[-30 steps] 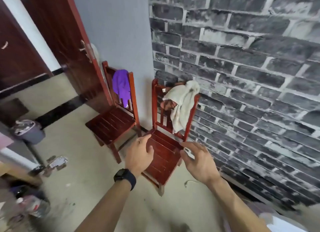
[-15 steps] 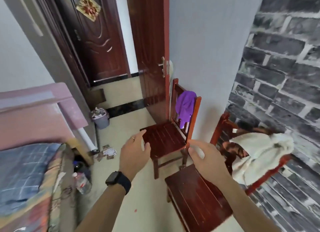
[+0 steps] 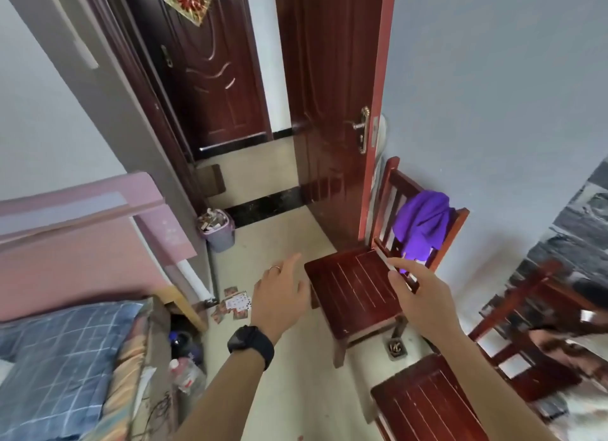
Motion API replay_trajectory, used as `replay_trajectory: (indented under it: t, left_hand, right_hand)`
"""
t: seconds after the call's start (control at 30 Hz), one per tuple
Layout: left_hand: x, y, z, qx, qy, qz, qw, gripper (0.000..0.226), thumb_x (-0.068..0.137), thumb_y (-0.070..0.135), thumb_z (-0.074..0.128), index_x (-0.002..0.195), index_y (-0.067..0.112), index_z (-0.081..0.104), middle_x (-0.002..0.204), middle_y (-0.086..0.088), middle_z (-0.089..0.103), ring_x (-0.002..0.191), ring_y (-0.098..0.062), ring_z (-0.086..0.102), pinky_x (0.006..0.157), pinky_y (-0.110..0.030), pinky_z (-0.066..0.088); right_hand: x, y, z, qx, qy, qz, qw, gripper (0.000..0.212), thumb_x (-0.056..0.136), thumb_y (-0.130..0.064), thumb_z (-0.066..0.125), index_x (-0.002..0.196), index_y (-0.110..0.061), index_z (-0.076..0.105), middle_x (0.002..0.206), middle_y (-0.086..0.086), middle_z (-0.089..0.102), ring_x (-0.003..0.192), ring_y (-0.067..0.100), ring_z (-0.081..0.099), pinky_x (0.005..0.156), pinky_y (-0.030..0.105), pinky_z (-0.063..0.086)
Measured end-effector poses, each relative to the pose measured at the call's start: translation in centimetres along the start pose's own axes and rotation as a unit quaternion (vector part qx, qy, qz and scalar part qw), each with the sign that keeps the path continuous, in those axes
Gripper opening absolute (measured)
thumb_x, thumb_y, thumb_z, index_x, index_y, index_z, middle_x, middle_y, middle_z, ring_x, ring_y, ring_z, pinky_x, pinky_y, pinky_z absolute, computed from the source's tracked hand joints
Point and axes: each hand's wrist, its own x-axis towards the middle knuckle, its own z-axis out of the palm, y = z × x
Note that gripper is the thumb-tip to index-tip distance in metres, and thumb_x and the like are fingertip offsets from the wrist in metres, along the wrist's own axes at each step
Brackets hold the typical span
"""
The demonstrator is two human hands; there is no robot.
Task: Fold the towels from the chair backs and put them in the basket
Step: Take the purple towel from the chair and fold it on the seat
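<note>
Above the dark red seat of the nearer chair (image 3: 357,286), the right hand (image 3: 419,295) reaches out empty, fingers spread wide toward the purple towel (image 3: 422,223) — the left hand (image 3: 279,292), equally open and holding nothing, hangs beside it over the floor. The towel drapes over the chair's top rail near the right post, bunched and creased, its length hanging straight down — wrists level, palms down
</note>
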Motion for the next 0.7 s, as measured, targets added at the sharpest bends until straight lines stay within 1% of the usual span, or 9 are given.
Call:
replay_trajectory:
  t: [0.07,0.17,0.27,0.33,0.4,0.47,0.5,0.57,0.7]
  left_hand:
    - [3.3,-0.8,0.1,0.0,-0.012,0.004,1.0,0.053,0.096,0.033,0.047,0.148,0.031,0.034,0.141,-0.004,0.052,0.126,-0.027,0.048,0.101,-0.043,0.042]
    - [7.7,-1.4,0.6,-0.004,-0.038,0.011,0.999,0.054,0.096,0.032,0.046,0.148,0.031,0.033,0.141,-0.005,0.052,0.127,-0.026,0.047,0.102,-0.043,0.04]
    - [12.5,-1.7,2.0,-0.006,-0.061,0.03,0.998,0.055,0.095,0.033,0.046,0.148,0.033,0.031,0.142,-0.004,0.051,0.128,-0.025,0.046,0.102,-0.043,0.04]
    - [16.0,-1.7,3.0,-0.006,-0.079,0.045,0.996,0.055,0.095,0.035,0.047,0.148,0.034,0.031,0.141,-0.003,0.052,0.127,-0.023,0.048,0.102,-0.043,0.041]
    - [19.5,-1.5,4.2,-0.01,-0.093,0.056,0.994,0.056,0.096,0.035,0.049,0.148,0.035,0.031,0.139,-0.003,0.053,0.127,-0.022,0.047,0.103,-0.044,0.042]
    - [23.2,-0.8,5.5,-0.013,-0.111,0.073,0.991,0.056,0.096,0.035,0.05,0.148,0.035,0.031,0.142,-0.002,0.051,0.13,-0.022,0.046,0.103,-0.042,0.043]
    - [24.9,-0.3,6.0,-0.013,-0.119,0.084,0.989,0.056,0.096,0.034,0.05,0.148,0.035,0.032,0.144,-0.001,0.049,0.131,-0.021,0.045,0.104,-0.041,0.043]
    - [28.7,1.0,7.6,-0.008,-0.144,0.107,0.984,0.056,0.096,0.033,0.05,0.149,0.034,0.032,0.148,0.0,0.046,0.134,-0.021,0.043,0.106,-0.04,0.043]
    - [35.9,4.5,10.9,-0.013,-0.181,0.149,0.972,0.054,0.096,0.034,0.05,0.147,0.035,0.034,0.148,0.0,0.045,0.133,-0.021,0.045,0.105,-0.041,0.045]
  right_hand:
    - [2.0,-0.4,1.2,0.007,0.007,0.017,1.0,0.021,0.095,-0.037,0.061,0.113,-0.046,0.068,0.092,-0.022,0.065,0.076,-0.001,0.056,0.08,0.026,0.046]
    - [4.8,-0.4,2.5,0.008,0.015,0.038,0.999,0.019,0.095,-0.037,0.062,0.111,-0.045,0.069,0.078,-0.019,0.063,0.059,-0.001,0.054,0.069,0.023,0.043]
    - [8.1,0.2,3.7,0.002,0.027,0.055,0.998,0.02,0.095,-0.035,0.062,0.113,-0.042,0.069,0.095,-0.016,0.069,0.063,-0.002,0.051,0.075,0.028,0.045]
    - [10.6,1.1,4.6,0.003,0.041,0.071,0.997,0.02,0.095,-0.035,0.063,0.113,-0.042,0.069,0.1,-0.018,0.069,0.063,-0.004,0.053,0.075,0.025,0.044]
    - [13.3,2.4,5.2,-0.003,0.055,0.085,0.995,0.02,0.095,-0.033,0.064,0.113,-0.041,0.068,0.101,-0.026,0.066,0.073,-0.004,0.057,0.077,0.025,0.042]
    - [16.3,4.0,5.6,-0.007,0.068,0.115,0.991,0.023,0.094,-0.034,0.065,0.118,-0.036,0.066,0.105,-0.027,0.064,0.096,0.009,0.063,0.086,0.03,0.044]
    - [17.7,4.8,5.8,-0.008,0.07,0.134,0.988,0.028,0.094,-0.034,0.065,0.122,-0.032,0.064,0.111,-0.021,0.065,0.106,0.015,0.063,0.091,0.034,0.047]
    - [20.4,6.7,5.8,-0.011,0.083,0.183,0.98,0.038,0.093,-0.037,0.064,0.129,-0.027,0.06,0.126,-0.007,0.064,0.12,0.018,0.058,0.101,0.041,0.047]
    - [25.7,9.6,5.2,-0.033,0.113,0.255,0.96,0.05,0.091,-0.036,0.068,0.135,-0.016,0.055,0.133,0.007,0.061,0.123,0.025,0.056,0.103,0.038,0.044]
